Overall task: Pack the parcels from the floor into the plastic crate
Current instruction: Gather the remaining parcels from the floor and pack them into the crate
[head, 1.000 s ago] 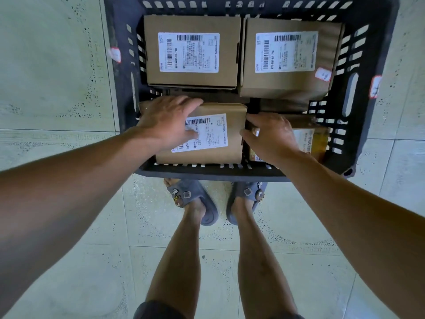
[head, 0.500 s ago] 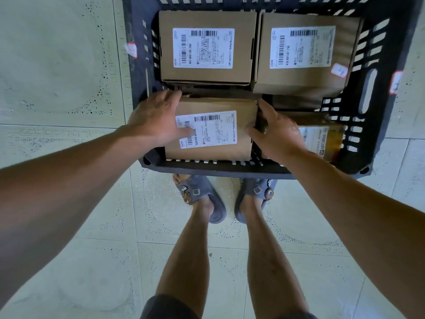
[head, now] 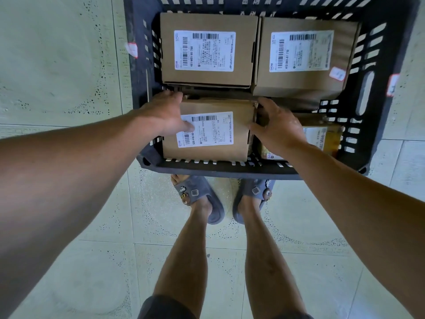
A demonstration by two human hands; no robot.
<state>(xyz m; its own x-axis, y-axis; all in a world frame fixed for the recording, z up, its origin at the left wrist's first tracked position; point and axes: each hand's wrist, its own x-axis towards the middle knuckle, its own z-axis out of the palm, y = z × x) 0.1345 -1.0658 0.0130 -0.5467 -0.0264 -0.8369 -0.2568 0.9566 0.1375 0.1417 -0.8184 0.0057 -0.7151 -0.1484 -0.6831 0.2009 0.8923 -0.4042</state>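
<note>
A dark plastic crate (head: 230, 169) stands on the tiled floor in front of my feet. A brown cardboard parcel (head: 220, 148) with a white label lies at its near left. My left hand (head: 165, 116) grips that parcel's left edge with the thumb on the label. My right hand (head: 276, 127) holds its right edge. Two more labelled parcels fill the far side, one at far left (head: 207, 77) and one at far right (head: 303, 81). A yellowish parcel (head: 326, 139) lies at the near right, partly hidden by my right hand.
My two feet in grey sandals (head: 200, 199) stand right against the crate's near wall. Pale floor tiles (head: 57, 65) surround the crate on the left and right. No parcels show on the visible floor.
Both hands have shifted slightly along the near-left parcel's sides, the left hand sliding toward its far-left corner. The parcel sits a little lower and squarer in the crate.
</note>
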